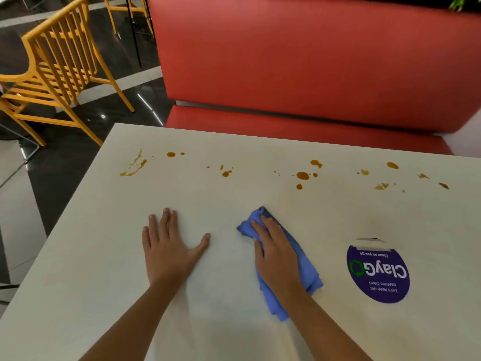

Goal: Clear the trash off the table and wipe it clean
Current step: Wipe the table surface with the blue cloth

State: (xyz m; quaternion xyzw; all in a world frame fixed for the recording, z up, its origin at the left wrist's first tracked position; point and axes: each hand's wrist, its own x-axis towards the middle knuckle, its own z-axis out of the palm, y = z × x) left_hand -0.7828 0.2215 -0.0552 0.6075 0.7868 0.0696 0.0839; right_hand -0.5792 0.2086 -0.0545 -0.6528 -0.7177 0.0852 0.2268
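Pressing blue cloth (299, 261) flat on table (78, 256) under my right hand (276, 251), fingers straight. My left hand (169, 246) lies splayed alongside. Brown spills (302, 175) dot the far edge.

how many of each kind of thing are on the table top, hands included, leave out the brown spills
hands: 2 (left hand, right hand)
cloth: 1
sticker: 1
total: 4
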